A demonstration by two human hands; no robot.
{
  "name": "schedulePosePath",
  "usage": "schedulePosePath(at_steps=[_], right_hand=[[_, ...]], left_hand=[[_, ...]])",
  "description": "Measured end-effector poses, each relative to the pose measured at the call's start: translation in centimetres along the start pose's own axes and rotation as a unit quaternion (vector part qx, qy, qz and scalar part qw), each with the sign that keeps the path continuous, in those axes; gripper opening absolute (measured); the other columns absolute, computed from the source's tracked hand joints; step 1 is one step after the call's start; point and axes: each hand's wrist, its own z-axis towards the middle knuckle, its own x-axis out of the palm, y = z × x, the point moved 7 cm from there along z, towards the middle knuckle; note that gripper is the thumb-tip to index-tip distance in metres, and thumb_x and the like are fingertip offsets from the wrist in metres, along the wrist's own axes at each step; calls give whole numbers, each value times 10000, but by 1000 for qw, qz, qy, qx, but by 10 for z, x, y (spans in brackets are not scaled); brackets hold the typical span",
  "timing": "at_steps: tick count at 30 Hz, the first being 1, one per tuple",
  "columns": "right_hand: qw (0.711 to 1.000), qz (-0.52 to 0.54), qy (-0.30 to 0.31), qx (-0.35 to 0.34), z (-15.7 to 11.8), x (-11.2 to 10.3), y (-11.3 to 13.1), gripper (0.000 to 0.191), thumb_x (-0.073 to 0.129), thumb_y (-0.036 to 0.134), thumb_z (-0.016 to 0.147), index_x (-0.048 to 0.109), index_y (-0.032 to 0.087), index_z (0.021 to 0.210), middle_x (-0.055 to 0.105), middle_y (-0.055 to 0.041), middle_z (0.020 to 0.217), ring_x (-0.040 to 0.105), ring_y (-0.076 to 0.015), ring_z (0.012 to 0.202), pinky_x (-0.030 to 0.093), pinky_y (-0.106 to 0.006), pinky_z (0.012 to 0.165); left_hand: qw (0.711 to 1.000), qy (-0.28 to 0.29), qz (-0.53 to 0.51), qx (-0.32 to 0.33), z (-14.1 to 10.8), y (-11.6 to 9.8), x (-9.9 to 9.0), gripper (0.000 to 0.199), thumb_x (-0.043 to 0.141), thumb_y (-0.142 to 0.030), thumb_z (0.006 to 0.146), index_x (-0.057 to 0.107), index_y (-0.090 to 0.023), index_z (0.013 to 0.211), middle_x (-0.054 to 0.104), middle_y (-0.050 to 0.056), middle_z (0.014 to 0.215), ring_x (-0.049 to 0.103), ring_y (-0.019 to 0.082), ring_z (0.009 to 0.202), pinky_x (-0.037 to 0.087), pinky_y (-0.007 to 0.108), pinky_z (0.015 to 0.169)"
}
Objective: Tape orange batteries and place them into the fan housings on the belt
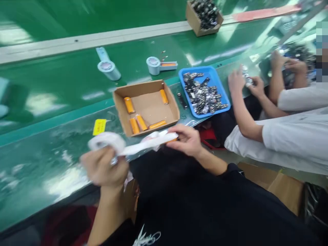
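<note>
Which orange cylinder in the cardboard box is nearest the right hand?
The sideways cylinder along the near wall, by the right hand; the other four run front-to-back.

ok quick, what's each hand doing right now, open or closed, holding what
Left hand: closed, holding a white tape roll, blurred.
Right hand: closed, pinching an orange cylinder at the end of the white strip.

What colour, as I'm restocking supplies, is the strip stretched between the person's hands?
White; the strip shows best in the head view, though slightly blurred.
</note>
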Motion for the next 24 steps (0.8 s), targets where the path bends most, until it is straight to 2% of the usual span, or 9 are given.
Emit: schedulePosePath(at_steps=[2,4,8,12,15,17,20,22,24], right_hand=[[997,17,-71,16,10,-24,10,340,960,460,853,833,262,1098,816,-40,1031,778,-194,938,651,-329,872],[991,26,-122,40,18,-37,11,357,994,465,803,827,278,1058,811,-21,996,779,-199,919,661,-336,846],[979,57,-182,77,23,-28,4,384,931,517,868,760,290,1126,835,-31,1042,822,-233,932,699,-370,820],[974,77,-192,87,12,3,-2,413,821,581,957,626,315,1205,837,-42,1107,842,-261,1045,717,-424,927],[972,83,-188,116,5,12,-10,523,880,594,896,568,326,1219,834,-42,1145,843,-273,1085,719,-433,952],[972,99,-141,162,14,7,-17,609,978,573,785,597,302,1176,838,-43,1085,853,-277,1010,728,-408,895],[970,117,-67,204,51,-31,-11,696,1048,588,658,655,258,1128,831,-49,981,853,-287,938,731,-403,838],[975,108,-100,164,84,-77,9,743,1031,626,670,657,265,1201,833,-49,1015,849,-287,996,729,-423,884],[978,84,-154,109,107,-115,29,781,996,650,718,627,295,1308,835,-44,1094,840,-275,1067,723,-426,934]], left_hand=[[978,-6,123,171,-1,-40,5,522,851,-89,801,812,-373,1237,826,12,945,613,243,836,464,425,797],[959,53,156,230,0,-63,25,481,816,-34,874,795,-278,1289,841,50,976,632,232,894,490,393,833],[939,75,194,275,8,-89,51,355,772,-67,969,805,-268,1260,852,26,1000,612,215,914,508,369,884],[932,70,210,287,11,-88,58,292,765,-106,997,803,-248,1249,857,6,990,581,199,850,517,352,862],[942,73,189,267,3,-83,62,439,787,-81,961,751,-213,1379,860,42,1011,634,216,906,547,365,883],[951,101,155,249,-9,-91,66,550,761,-70,953,696,-217,1479,856,60,1002,667,226,869,569,384,847],[948,181,52,258,-30,-116,61,580,661,-124,974,678,-317,1521,847,10,965,681,224,726,606,405,768],[935,218,-7,281,-29,-121,47,635,578,-136,982,647,-380,1564,846,-42,951,714,223,738,626,392,758],[940,228,9,252,-2,-99,43,794,588,-144,961,484,-412,1702,852,-56,979,739,251,824,624,424,788]])
